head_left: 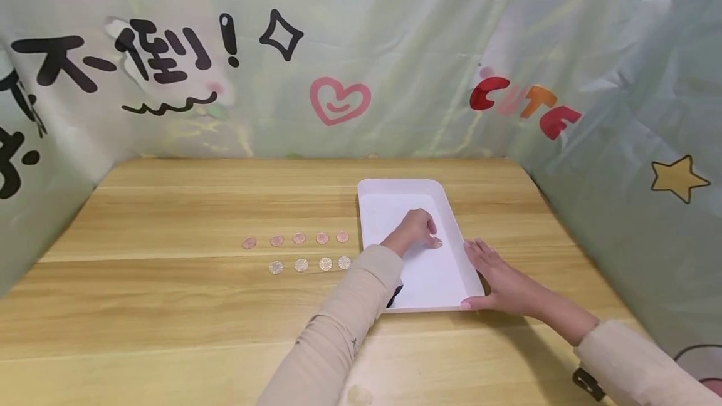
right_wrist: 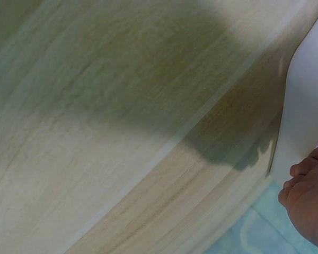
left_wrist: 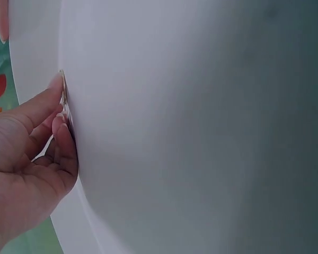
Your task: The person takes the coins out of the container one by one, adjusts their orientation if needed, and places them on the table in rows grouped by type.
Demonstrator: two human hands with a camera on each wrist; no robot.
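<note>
Inside a white rectangular tray, my left hand reaches down to the floor and pinches a silvery coin. The left wrist view has that coin seen thin and edge-on at the thumb tip, the other fingers bent beneath it. My right hand rests against the tray's near right corner, fingers fairly straight along the right wall and thumb at the front edge. To the left of the tray lie a row of several copper-coloured coins and a nearer row of several silvery coins.
The tray stands on a wooden table, right of its middle. Printed cloth hangs behind and at both sides. My left sleeve crosses the tray's near left corner and hides part of it. A dark object shows beside that sleeve.
</note>
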